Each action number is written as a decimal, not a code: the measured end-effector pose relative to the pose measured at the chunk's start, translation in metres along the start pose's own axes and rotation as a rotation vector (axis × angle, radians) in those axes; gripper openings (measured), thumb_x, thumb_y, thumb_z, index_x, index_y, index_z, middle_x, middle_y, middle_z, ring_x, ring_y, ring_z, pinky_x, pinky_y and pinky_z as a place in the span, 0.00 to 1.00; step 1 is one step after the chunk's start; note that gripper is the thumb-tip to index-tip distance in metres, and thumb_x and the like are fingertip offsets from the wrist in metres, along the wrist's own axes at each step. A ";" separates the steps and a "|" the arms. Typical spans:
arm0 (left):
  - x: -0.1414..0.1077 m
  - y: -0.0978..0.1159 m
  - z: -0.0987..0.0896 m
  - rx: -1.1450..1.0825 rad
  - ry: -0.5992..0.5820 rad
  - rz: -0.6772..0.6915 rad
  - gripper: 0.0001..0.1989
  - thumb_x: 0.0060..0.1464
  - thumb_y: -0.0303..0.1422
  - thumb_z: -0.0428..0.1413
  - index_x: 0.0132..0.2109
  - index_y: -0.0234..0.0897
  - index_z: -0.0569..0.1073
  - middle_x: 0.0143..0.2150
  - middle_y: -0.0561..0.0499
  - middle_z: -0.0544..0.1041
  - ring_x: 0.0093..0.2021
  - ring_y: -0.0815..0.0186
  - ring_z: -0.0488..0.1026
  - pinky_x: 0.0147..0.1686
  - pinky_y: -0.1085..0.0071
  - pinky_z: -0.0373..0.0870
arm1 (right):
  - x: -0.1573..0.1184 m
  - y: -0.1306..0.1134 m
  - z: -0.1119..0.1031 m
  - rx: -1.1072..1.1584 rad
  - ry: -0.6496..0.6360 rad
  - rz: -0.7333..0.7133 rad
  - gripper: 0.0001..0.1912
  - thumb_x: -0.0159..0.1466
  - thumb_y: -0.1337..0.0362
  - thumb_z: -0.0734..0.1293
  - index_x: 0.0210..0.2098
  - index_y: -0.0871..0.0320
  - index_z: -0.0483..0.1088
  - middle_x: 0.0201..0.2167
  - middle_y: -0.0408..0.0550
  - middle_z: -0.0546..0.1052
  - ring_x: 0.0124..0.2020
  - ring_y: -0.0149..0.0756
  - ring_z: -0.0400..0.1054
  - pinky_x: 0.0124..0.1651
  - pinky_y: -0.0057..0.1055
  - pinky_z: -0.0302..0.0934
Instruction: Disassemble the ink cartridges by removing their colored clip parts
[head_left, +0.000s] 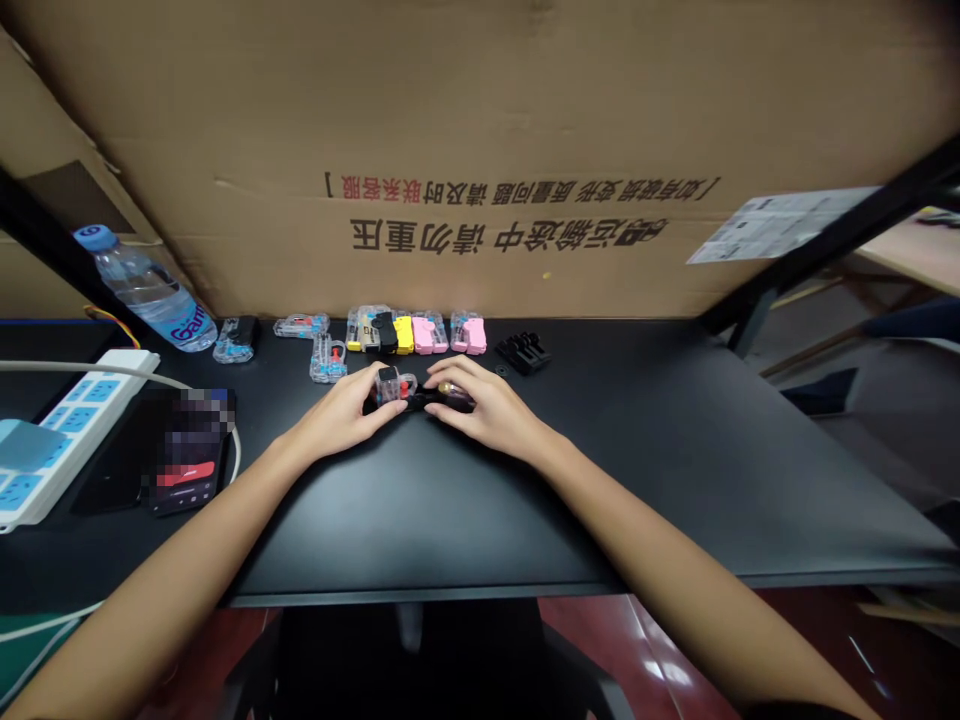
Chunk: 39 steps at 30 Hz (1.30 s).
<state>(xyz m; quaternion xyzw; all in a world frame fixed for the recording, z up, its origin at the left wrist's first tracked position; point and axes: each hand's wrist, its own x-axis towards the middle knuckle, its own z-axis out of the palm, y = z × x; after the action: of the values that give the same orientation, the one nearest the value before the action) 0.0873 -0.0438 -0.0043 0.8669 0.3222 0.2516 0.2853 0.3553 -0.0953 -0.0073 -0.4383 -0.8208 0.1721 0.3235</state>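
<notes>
My left hand is closed around a small clear plastic device with a black part and a red piece. Just right of it, my right hand grips a dark object with a small gold-coloured spot; its full shape is hidden by my fingers. The two held things meet or nearly meet at a black part between my hands. Behind them on the black table lie similar clear devices: one with yellow and black parts, a pink one and another pink one.
Black parts lie right of the row. More clear devices sit at its left. At the far left are a water bottle, a white power strip, a phone and cables. A cardboard sheet stands behind.
</notes>
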 end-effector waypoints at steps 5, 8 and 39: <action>-0.001 0.003 0.003 -0.018 0.018 -0.048 0.22 0.66 0.45 0.62 0.60 0.40 0.70 0.43 0.47 0.84 0.39 0.57 0.83 0.43 0.61 0.78 | 0.002 -0.001 0.009 0.025 -0.036 -0.014 0.06 0.74 0.61 0.69 0.48 0.54 0.78 0.59 0.56 0.77 0.52 0.44 0.79 0.58 0.43 0.74; -0.002 0.000 0.004 -0.052 0.037 -0.059 0.26 0.65 0.43 0.63 0.64 0.42 0.68 0.46 0.47 0.85 0.41 0.56 0.85 0.45 0.60 0.80 | 0.002 0.003 0.012 0.048 -0.031 -0.019 0.06 0.74 0.63 0.68 0.45 0.55 0.79 0.59 0.57 0.77 0.50 0.43 0.79 0.57 0.43 0.74; -0.005 0.005 0.000 0.127 -0.010 0.171 0.10 0.71 0.36 0.57 0.57 0.42 0.71 0.50 0.48 0.84 0.46 0.59 0.84 0.45 0.65 0.78 | -0.001 0.000 0.006 -0.054 0.026 0.012 0.11 0.72 0.61 0.68 0.38 0.58 0.82 0.33 0.50 0.83 0.29 0.35 0.73 0.34 0.31 0.62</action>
<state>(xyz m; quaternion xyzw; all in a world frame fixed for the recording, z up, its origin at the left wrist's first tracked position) 0.0861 -0.0503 -0.0021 0.9088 0.2608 0.2500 0.2089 0.3516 -0.0960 -0.0121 -0.4537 -0.8184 0.1461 0.3210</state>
